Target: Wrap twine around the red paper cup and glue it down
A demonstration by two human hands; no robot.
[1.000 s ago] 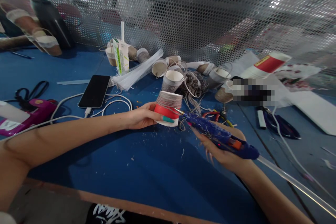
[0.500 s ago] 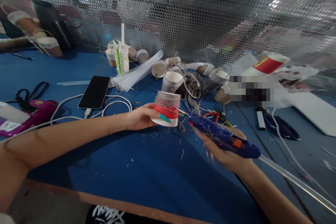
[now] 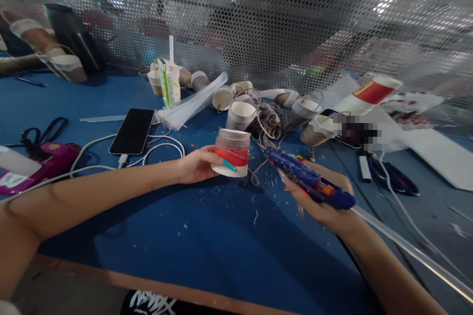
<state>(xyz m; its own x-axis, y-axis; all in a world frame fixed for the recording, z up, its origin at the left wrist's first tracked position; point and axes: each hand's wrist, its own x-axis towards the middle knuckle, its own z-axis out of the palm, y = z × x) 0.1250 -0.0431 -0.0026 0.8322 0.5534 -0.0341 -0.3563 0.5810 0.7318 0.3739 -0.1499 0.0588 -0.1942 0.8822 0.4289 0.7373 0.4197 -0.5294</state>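
My left hand [image 3: 201, 164] grips a red and white paper cup [image 3: 231, 156], tilted above the blue table. Grey-brown twine [image 3: 233, 139] is wound round one end of the cup, and a loose strand hangs beside it. In my right hand [image 3: 325, 202] is a blue hot glue gun [image 3: 308, 177] with a long clear glue stick [image 3: 410, 248] coming out of its back. Its nozzle points at the cup but stands apart from it. A tangled heap of twine [image 3: 271, 120] lies just behind, beside a twine-wrapped cup [image 3: 241, 115].
A phone [image 3: 132, 131] with a white cable and a purple glue gun [image 3: 59, 157] lie left. Glue sticks [image 3: 195, 101], a drink carton [image 3: 172, 83] and several wrapped cups stand behind. Scissors [image 3: 393, 174] and a red-and-white cup [image 3: 373, 93] are right. A perforated metal screen [image 3: 236, 19] closes the back.
The glue gun has drawn back to the right, its nozzle coming away from the cup. The cup stays in my left hand, nearly in place.
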